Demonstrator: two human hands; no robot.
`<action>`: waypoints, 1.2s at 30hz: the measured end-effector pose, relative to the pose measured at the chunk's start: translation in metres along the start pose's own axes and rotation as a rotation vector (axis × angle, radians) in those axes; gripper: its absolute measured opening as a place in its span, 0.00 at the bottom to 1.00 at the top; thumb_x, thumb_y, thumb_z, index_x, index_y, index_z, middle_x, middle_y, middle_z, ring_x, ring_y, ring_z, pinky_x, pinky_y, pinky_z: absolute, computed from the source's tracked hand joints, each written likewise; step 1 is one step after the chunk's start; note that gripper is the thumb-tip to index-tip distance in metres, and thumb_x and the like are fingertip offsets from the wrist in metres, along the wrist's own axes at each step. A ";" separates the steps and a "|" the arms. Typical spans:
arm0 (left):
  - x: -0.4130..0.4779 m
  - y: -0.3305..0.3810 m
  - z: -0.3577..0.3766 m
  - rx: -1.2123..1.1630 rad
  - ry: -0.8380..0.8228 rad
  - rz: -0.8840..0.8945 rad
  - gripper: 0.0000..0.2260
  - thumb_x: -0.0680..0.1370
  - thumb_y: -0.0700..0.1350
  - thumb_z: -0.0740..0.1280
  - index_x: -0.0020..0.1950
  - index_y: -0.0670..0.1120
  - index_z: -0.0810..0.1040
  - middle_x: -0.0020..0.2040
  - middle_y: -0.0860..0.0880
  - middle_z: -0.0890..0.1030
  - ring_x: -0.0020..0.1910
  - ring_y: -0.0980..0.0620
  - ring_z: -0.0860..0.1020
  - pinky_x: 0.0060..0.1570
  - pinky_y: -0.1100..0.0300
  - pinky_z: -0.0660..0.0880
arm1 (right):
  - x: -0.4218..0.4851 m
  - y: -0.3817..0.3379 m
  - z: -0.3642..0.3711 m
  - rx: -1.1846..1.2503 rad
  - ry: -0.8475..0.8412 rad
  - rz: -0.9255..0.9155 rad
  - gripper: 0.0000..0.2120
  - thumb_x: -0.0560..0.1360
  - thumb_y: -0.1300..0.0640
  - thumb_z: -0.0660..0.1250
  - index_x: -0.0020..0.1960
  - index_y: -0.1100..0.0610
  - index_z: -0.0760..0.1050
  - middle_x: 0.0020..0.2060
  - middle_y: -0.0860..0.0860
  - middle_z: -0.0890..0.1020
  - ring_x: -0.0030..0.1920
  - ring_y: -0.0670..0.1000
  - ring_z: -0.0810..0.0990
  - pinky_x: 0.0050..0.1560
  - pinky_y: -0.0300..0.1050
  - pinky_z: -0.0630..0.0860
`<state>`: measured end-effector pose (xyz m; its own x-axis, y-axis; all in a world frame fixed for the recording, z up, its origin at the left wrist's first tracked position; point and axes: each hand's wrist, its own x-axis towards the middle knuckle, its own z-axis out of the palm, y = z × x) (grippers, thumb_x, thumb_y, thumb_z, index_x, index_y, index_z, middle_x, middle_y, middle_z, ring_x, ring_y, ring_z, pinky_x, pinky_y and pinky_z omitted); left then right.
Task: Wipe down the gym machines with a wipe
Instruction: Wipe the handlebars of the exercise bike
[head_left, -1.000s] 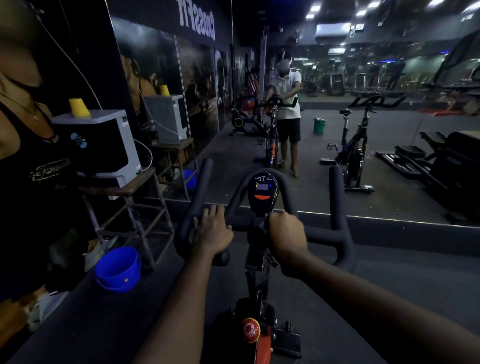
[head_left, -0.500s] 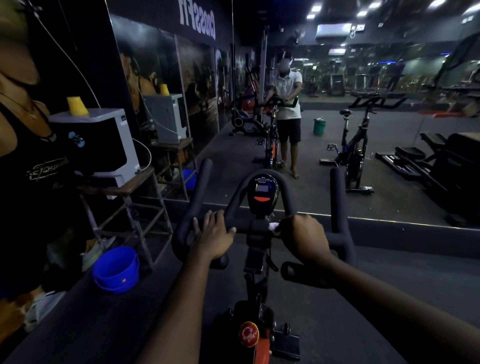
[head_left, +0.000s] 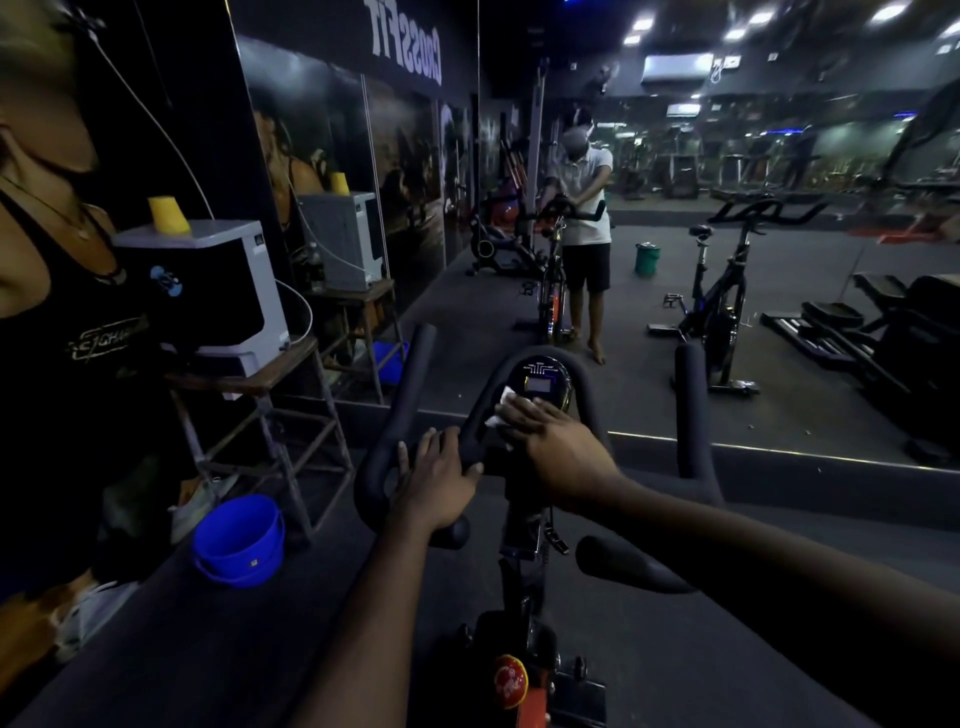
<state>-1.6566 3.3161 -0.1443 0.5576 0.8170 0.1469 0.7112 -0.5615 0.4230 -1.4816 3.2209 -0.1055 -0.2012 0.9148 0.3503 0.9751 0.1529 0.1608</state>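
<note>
Now flat right fingers (head_left: 525, 411) press wipe (head_left: 510, 399) on console (head_left: 546, 375) edge; spread left fingers (head_left: 434, 448) overlie handlebar (head_left: 410, 374).

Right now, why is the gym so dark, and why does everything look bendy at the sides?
Head view: the room is dim, with small ceiling lights glaring white; the wide lens curves the left wall near the edge; the wipe under the right hand shows bright and fairly sharp.

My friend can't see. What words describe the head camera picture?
A person's right hand presses a white wipe against a spin bike's console, while the left hand rests on the black handlebar. A blue bucket sits nearby.
</note>
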 end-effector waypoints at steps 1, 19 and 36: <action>-0.001 0.000 -0.001 0.001 0.000 0.002 0.26 0.82 0.55 0.61 0.76 0.45 0.61 0.79 0.44 0.62 0.81 0.48 0.51 0.78 0.40 0.42 | -0.001 0.001 -0.004 0.008 0.051 0.005 0.27 0.77 0.51 0.54 0.72 0.58 0.74 0.73 0.57 0.73 0.75 0.57 0.68 0.74 0.56 0.68; -0.009 0.000 0.001 -0.088 0.265 -0.006 0.13 0.82 0.43 0.62 0.66 0.45 0.74 0.67 0.46 0.77 0.70 0.45 0.70 0.75 0.46 0.57 | -0.018 -0.002 0.001 0.058 0.245 -0.034 0.24 0.70 0.62 0.78 0.66 0.57 0.80 0.67 0.53 0.80 0.68 0.52 0.77 0.59 0.43 0.78; -0.055 -0.067 -0.023 -0.351 0.116 -0.341 0.24 0.83 0.47 0.60 0.79 0.44 0.63 0.79 0.44 0.64 0.76 0.44 0.65 0.72 0.50 0.63 | 0.094 -0.081 0.032 0.346 -0.095 0.003 0.14 0.83 0.53 0.61 0.66 0.52 0.79 0.63 0.51 0.82 0.62 0.55 0.81 0.60 0.48 0.74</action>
<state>-1.7449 3.3117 -0.1604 0.2532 0.9667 0.0375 0.6467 -0.1979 0.7366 -1.5766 3.3062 -0.1155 -0.2042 0.9437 0.2603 0.9528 0.2526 -0.1682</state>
